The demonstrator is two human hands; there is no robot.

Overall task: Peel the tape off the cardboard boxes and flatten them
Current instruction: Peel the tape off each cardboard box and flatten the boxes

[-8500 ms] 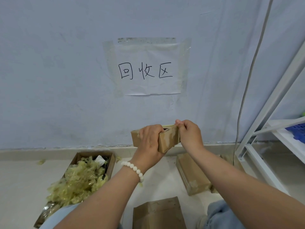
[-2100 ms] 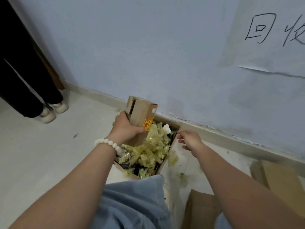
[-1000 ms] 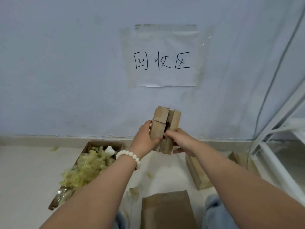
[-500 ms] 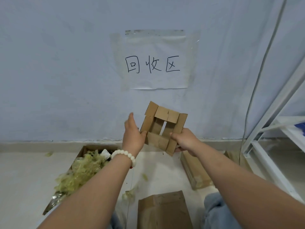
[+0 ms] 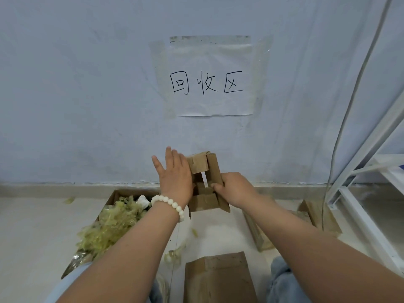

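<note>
wall [image 5: 87, 84]: fills the frame from 9 o'clock through 12 to 3 o'clock. a paper sign [image 5: 209, 106] with handwritten characters is taped to it at 12 o'clock.

floor [image 5: 32, 226]: pale, and occupies the lower band.

shelf frame [image 5: 358, 219]: white metal, at 3 to 4 o'clock. a grey cable [image 5: 349, 106] hangs in front of it.

open carton [image 5: 113, 196]: on the floor at 8 o'clock, filled with crumpled yellowish tape scraps [image 5: 111, 226].

flat cardboard sheet [image 5: 218, 278]: on the floor at 6 o'clock, between the knees. further cardboard pieces [image 5: 258, 232] lie at 4 o'clock, near the wall base.

small cardboard box [image 5: 203, 165]: held in the air just below frame centre, in front of the wall base. its flaps are loose and spread, and a gap shows through the middle.

left hand [image 5: 176, 178]: at 9 o'clock of the box. fingers are straight and point up; the palm lies flat against the box's left side. it holds nothing.

right hand [image 5: 235, 189]: at 4 o'clock of the box. fingers are curled around the box's lower right edge and grip it.

bead bracelet [image 5: 172, 204]: white, on the left wrist.
</note>
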